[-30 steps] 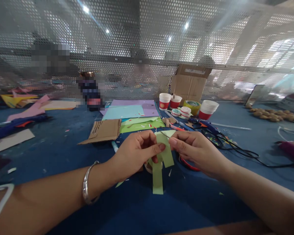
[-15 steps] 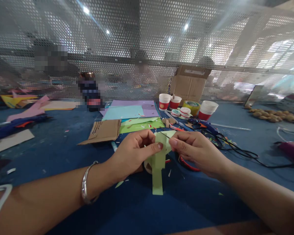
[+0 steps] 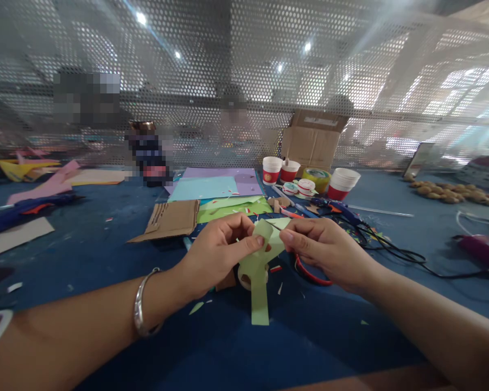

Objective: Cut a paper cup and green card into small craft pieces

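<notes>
Between thumb and fingers, my left hand pinches a light green paper strip. The strip's upper end bends over at the fingertips, and its lower end hangs down in front of me. My right hand is closed on a thin dark pointed stick, whose tip reaches the top of the strip; its exact kind is unclear. Behind the strip is a wider pale green paper piece. A small round pale object is partly hidden below my left hand. A red loop handle lies under my right hand.
Coloured paper sheets and torn cardboard lie ahead. Paper cups, yellow tape and a cardboard box stand behind. A blue glue gun trails a black cord rightward. Another blue glue gun lies left.
The strip's upper part, flat and upright before, now curls over at my left fingertips. The short overlapping piece no longer hangs down in front. Both hands stay nearly in place.
</notes>
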